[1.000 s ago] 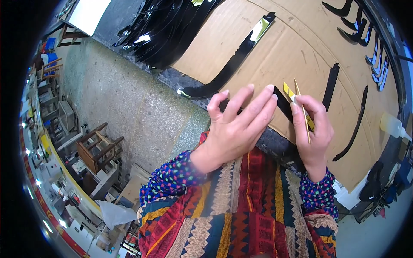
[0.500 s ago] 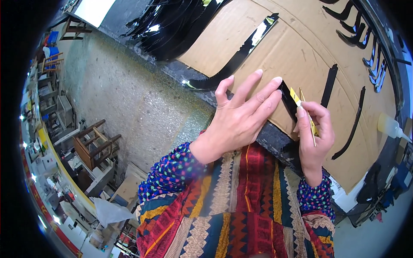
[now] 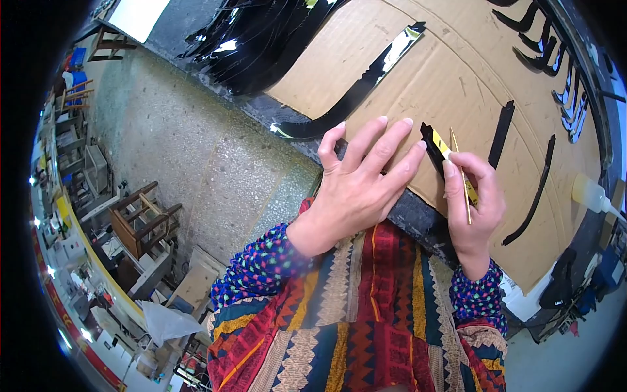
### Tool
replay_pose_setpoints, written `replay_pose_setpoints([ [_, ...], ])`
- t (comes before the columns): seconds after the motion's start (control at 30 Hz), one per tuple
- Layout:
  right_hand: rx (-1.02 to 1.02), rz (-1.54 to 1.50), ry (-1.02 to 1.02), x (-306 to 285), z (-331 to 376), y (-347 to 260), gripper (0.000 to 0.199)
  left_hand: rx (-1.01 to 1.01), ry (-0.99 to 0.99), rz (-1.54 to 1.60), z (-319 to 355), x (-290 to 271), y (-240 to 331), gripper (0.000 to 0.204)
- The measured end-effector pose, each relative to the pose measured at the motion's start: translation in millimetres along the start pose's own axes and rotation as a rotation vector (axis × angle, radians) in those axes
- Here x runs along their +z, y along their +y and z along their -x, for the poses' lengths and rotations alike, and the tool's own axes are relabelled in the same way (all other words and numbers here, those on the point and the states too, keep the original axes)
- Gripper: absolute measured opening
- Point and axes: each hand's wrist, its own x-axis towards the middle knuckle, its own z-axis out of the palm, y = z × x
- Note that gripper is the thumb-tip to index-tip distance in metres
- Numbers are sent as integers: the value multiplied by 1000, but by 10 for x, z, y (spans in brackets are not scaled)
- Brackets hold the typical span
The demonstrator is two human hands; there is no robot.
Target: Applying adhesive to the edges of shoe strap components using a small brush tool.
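Note:
My left hand [image 3: 366, 179] is spread over the near edge of the brown cardboard [image 3: 450, 62], palm down. Its index fingertip is by a short black strip [image 3: 429, 138] with a notched end; whether it touches is unclear. My right hand [image 3: 477, 199] pinches a flat yellow piece with dark marks [image 3: 442, 145], which lies along that strip. A thin gold-coloured stick [image 3: 457, 153] also sits in its fingers. Part of the strip is hidden behind the right hand. A long curved glossy black strip [image 3: 353, 98] lies beyond my left hand.
A heap of glossy black strips [image 3: 251, 49] lies at the far left of the table. Two black strips, one straight [image 3: 501, 134] and one curved [image 3: 535, 196], lie at right, near a squeeze bottle [image 3: 589, 193]. Small hooked black pieces [image 3: 539, 59] line the far right. A wooden stool [image 3: 144, 219] stands on the floor.
My left hand has drawn back slightly to the left, its fingers more curled, uncovering the strip's notched end. The right hand has shifted slightly left, keeping hold of the yellow piece and stick.

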Motion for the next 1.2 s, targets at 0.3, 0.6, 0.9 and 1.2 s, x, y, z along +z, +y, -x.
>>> replay_pose_setpoints([
  [0.3, -171, 125, -31, 88, -71, -29, 19, 23, 40, 7, 12, 23, -23, 41],
  [0.6, -197, 201, -53, 102, -83, -35, 20, 58, 44, -27, 43, 23, -61, 42],
  [0.9, -194, 177, -40, 117, -95, -39, 20, 32, -5, -5, 57, -3, -66, 42],
  [1.2, -174, 157, -66, 89, -82, -40, 22, 43, -4, -20, 48, -12, -59, 42],
])
